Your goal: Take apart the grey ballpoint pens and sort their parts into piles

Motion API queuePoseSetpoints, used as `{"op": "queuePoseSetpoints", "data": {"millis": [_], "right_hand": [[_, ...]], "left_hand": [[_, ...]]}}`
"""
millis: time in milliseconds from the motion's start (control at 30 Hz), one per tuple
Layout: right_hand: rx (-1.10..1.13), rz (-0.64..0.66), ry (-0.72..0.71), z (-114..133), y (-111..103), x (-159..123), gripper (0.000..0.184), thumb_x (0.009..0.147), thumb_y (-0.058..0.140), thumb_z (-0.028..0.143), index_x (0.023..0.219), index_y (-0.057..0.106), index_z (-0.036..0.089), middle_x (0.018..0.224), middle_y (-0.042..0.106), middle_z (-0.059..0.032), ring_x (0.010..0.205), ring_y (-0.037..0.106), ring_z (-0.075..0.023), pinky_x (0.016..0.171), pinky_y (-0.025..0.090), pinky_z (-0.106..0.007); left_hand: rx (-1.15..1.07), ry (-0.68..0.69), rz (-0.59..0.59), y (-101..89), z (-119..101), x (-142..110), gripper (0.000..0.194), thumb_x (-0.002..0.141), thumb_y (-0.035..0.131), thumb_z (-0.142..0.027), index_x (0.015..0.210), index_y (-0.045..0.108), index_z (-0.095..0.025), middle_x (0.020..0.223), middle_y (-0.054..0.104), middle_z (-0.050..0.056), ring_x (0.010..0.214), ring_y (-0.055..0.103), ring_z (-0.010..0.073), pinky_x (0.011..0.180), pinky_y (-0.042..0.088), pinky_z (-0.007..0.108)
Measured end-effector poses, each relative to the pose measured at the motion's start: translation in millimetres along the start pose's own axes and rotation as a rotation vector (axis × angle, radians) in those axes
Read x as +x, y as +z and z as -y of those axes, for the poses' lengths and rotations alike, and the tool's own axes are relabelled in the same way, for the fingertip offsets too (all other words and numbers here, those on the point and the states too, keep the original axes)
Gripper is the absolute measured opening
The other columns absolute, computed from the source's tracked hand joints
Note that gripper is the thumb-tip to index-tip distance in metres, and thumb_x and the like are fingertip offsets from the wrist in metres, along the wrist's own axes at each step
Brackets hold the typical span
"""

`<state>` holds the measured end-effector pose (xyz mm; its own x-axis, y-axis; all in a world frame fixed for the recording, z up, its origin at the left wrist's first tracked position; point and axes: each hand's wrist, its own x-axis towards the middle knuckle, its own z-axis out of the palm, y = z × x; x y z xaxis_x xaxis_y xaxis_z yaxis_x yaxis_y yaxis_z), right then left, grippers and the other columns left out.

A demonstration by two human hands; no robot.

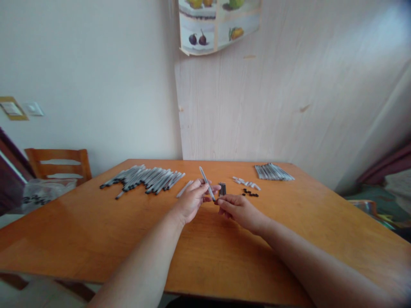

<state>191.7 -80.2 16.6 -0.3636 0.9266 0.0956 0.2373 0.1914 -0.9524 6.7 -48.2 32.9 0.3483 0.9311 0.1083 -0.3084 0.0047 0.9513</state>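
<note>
My left hand (192, 199) pinches a thin grey pen barrel (206, 182) that slants up and away from me. My right hand (236, 209) is closed right beside it, fingertips at the barrel's lower end, holding something small and dark I cannot make out. Just behind the hands a short bundle of dark refills (222, 188) lies on the wooden table (205, 252). A loose grey barrel (184, 188) rests left of my left hand.
A big heap of grey pens (144, 177) lies at the back left, a tidy stack of grey barrels (273, 172) at the back right. Small white pieces (246, 182) and black caps (250, 193) lie between. A wooden chair (58, 164) and a plastic bag (45, 192) stand left.
</note>
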Motion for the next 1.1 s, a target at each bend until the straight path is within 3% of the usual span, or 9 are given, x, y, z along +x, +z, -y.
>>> {"op": "queuePoseSetpoints", "data": {"millis": [200,467,900,1100], "right_hand": [[0.107,0.046,0.019,4,2,-1,0.04,0.082,0.056,0.056,0.079,0.06,0.016,0.065,0.057,0.0006,0.052,0.043,-0.0076,0.05,0.031,-0.021],[0.169,-0.009,0.073,9,1,-1,0.037,0.076,0.062,0.054,0.078,0.057,0.017,0.063,0.056,0.0018,0.05,0.042,-0.0074,0.05,0.031,-0.022],[-0.048,-0.09,-0.025,0,-2,2,0.024,0.084,0.054,0.04,0.076,0.057,0.018,0.066,0.059,0.0001,0.056,0.05,-0.0102,0.054,0.038,-0.022],[-0.244,-0.151,-0.092,-3,-4,2,0.021,0.085,0.052,0.037,0.077,0.058,0.018,0.064,0.056,0.0011,0.055,0.046,-0.0105,0.051,0.034,-0.023]], "left_hand": [[0.042,0.027,0.047,3.7,1,-3,0.023,0.087,0.058,-0.036,0.102,0.051,-0.019,0.113,0.068,0.013,0.099,0.064,0.0206,0.075,0.045,0.029],[0.07,0.037,0.049,6.1,0,-4,0.025,0.085,0.061,-0.037,0.1,0.052,-0.019,0.111,0.068,0.013,0.096,0.065,0.02,0.074,0.044,0.029],[0.068,0.048,0.009,5.4,5,-1,0.031,0.081,0.065,-0.042,0.095,0.054,-0.018,0.103,0.071,0.012,0.088,0.067,0.0191,0.069,0.044,0.027],[0.129,0.059,-0.035,4.5,8,1,0.032,0.081,0.066,-0.044,0.093,0.052,-0.017,0.097,0.072,0.012,0.083,0.068,0.0191,0.068,0.045,0.028]]}}
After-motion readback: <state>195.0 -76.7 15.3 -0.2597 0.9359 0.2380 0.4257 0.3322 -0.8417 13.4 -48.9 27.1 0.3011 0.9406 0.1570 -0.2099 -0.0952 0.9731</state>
